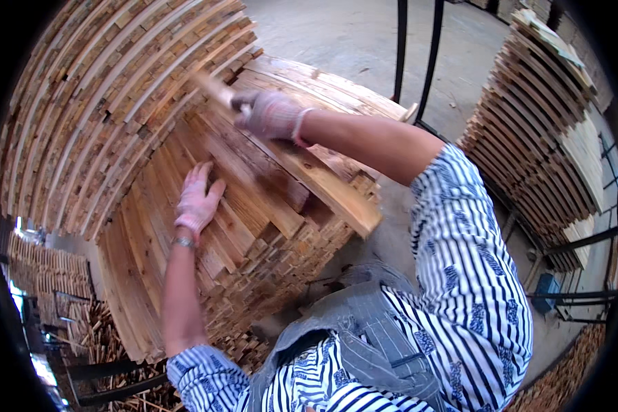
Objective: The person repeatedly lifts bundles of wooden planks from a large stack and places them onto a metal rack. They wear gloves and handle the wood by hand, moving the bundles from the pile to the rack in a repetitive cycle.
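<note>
A stack of wooden boards (154,206) lies before me, its cut ends facing my body. My left hand (200,197), in a pale pinkish knit glove, rests flat on the top layer with its fingers apart. Further right, my right hand (271,115), also gloved, is closed round a long narrow wooden board (329,191). That board slants across the stack's right side, its near end jutting past the stack's edge. Motion blurs its far end and the fingers holding it.
Tall layered timber (117,103) rises beyond the stack on the left. Another tall pile of boards (535,137) stands at the right across the concrete floor (323,34). Black metal posts (419,55) stand at the far side. Loose wood strips (110,343) lie at lower left.
</note>
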### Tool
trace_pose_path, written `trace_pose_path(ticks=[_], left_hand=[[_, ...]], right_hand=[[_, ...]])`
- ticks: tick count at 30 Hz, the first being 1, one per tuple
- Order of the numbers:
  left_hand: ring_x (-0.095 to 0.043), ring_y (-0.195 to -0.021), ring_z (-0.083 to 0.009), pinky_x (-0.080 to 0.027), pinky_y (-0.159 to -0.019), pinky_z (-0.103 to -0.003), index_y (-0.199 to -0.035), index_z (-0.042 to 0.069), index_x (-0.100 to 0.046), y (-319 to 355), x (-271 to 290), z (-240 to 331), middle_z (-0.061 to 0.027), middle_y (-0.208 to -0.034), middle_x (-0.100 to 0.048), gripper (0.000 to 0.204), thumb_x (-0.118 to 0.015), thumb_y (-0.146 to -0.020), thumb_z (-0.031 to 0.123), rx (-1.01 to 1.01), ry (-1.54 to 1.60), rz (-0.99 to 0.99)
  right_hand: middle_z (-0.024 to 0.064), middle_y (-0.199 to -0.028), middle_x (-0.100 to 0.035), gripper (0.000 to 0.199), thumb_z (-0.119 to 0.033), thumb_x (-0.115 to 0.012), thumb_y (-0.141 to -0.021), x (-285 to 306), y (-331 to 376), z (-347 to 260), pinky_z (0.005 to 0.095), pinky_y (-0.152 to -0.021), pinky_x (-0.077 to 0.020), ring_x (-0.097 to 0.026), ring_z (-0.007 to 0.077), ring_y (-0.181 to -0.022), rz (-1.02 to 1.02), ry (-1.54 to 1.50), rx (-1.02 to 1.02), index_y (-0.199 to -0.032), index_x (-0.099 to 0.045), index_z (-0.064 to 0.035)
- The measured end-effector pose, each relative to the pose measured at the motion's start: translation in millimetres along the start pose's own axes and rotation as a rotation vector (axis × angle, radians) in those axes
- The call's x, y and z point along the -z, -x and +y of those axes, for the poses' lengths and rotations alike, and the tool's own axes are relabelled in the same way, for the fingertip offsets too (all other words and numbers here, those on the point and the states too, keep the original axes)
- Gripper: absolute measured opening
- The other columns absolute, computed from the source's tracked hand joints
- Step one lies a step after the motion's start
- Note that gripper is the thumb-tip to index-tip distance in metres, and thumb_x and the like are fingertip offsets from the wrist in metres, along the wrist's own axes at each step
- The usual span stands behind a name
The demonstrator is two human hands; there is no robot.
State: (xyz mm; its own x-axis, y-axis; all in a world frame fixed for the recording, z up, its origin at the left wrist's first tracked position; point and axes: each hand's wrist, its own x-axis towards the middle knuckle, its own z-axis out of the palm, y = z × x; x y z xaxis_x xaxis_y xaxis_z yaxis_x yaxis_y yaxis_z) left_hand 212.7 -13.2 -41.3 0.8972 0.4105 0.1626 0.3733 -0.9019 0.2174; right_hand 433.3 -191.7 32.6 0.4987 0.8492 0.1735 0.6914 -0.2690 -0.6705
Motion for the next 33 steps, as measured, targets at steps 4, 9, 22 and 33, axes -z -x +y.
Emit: trace_pose_path(ticks=[4, 9, 22, 33], left_hand=[[-0.019, -0.151, -0.0336, -0.014, -0.123, -0.045, -0.156, 0.011, -0.029, 74.2, 7.9, 4.7, -0.0147, -0.164, -0.023, 0.071, -0.046, -0.100, 0.050, -0.014, -0.185, -0.158], [-0.017, -0.152, -0.0336, -0.011, -0.124, -0.046, -0.157, 0.009, -0.026, 107.2, 9.7, 5.4, -0.0149, -0.165, -0.021, 0.071, -0.041, -0.102, 0.051, -0.016, -0.253, -0.151], [-0.027, -0.148, -0.0342, -0.015, -0.123, -0.045, -0.154, 0.008, -0.034, 103.3, 5.2, 6.8, -0.0171, -0.160, -0.030, 0.065, -0.042, -0.103, 0.047, -0.058, -0.172, -0.052], [-0.027, -0.147, -0.0357, -0.019, -0.122, -0.044, -0.151, 0.005, -0.037, 97.8, -0.2, -4.2, -0.0186, -0.159, -0.033, 0.062, -0.044, -0.104, 0.044, -0.120, -0.199, 0.010]], right_hand=[[0.0103, -0.094, -0.067, 0.053, -0.027, -0.059, -0.093, 60.2, 80.4, 30.3, 0.0310, -0.065, -0.0543, -0.062, 0.0144, -0.071, 0.457, -0.423, -0.252, -0.144, -0.053, -0.0128], [0.0157, -0.115, -0.061, 0.069, -0.026, -0.061, -0.088, 64.1, 190.1, 74.3, 0.0307, -0.080, -0.0509, -0.060, 0.0189, -0.094, 1.092, -0.785, -0.255, -0.148, -0.042, 0.0014], [0.0363, -0.129, -0.054, 0.066, -0.036, -0.051, -0.095, -78.1, 114.3, 72.0, 0.0488, -0.104, -0.0405, -0.054, 0.0469, -0.119, 1.252, -0.262, -0.779, -0.150, -0.038, -0.0038], [0.0287, -0.116, -0.054, 0.065, -0.034, -0.047, -0.100, -113.7, 107.9, 45.1, 0.0453, -0.089, -0.0484, -0.057, 0.0365, -0.105, 1.233, -0.298, -0.864, -0.156, -0.028, -0.0056]])
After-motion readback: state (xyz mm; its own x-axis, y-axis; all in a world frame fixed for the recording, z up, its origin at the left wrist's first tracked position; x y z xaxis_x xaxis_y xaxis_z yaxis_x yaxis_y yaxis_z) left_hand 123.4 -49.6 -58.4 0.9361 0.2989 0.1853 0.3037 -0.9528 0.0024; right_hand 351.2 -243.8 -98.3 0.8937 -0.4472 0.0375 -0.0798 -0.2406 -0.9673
